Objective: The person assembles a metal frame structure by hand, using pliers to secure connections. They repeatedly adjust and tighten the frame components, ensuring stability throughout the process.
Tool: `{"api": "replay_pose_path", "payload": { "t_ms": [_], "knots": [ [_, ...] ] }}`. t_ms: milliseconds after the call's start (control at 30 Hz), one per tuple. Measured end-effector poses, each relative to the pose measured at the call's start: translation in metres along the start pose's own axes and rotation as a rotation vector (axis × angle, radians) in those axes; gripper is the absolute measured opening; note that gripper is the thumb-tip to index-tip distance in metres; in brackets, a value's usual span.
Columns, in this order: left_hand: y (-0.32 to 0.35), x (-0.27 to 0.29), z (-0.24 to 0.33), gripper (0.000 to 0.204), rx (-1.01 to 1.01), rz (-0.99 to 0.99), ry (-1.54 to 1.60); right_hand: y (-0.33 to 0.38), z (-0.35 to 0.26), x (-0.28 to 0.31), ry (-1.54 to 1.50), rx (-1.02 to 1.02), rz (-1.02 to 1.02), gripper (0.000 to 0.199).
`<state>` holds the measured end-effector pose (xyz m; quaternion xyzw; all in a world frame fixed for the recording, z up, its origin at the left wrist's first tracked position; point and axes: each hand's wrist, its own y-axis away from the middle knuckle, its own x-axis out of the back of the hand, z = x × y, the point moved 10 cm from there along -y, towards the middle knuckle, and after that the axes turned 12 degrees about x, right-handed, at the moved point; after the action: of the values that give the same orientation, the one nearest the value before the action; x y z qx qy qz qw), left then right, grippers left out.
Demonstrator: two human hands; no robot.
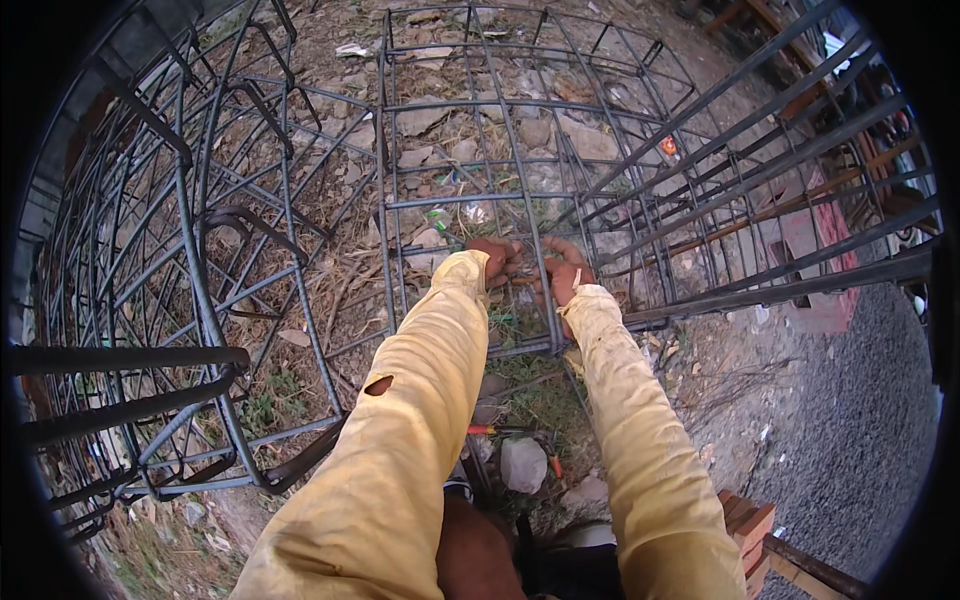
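Observation:
Both my arms, in yellow sleeves, reach forward to a dark steel rebar cage (470,200) lying on the ground. My left hand (497,258) and my right hand (563,275) meet at one crossing of a long bar and a stirrup near the cage's lower part. The fingers of both hands are curled tight around the bars there. Whether a thin tie wire or small tool sits between them is too small to tell.
A second rebar cage (190,260) stands at the left and long bars (780,180) run off to the right. An orange-handled tool (490,430) and stones (522,465) lie near my feet. Bricks (750,520) sit at lower right beside gravel (860,400).

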<state>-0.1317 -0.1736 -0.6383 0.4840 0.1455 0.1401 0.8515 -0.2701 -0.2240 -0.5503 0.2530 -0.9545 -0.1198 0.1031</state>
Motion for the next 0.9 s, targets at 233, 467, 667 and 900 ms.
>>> {"api": "replay_pose_path", "payload": {
  "t_ms": [233, 467, 667, 900],
  "knots": [
    [-0.037, 0.015, 0.024, 0.040, -0.195, 0.434, -0.986, -0.019, -0.002, -0.008, 0.264, 0.223, -0.099, 0.046],
    [0.009, 0.009, 0.046, 0.038, -0.355, 0.593, -1.036, -0.017, -0.011, -0.002, 0.646, 0.272, -0.085, 0.050],
    [0.002, 0.048, 0.040, 0.035, -0.145, 0.633, -1.026, -0.054, 0.064, 0.003, 0.536, 0.072, -0.224, 0.039],
    [0.038, 0.041, 0.049, 0.031, -0.301, 0.675, -0.784, -0.020, 0.037, -0.010, 0.319, -0.080, -0.174, 0.032]
  ]
}}
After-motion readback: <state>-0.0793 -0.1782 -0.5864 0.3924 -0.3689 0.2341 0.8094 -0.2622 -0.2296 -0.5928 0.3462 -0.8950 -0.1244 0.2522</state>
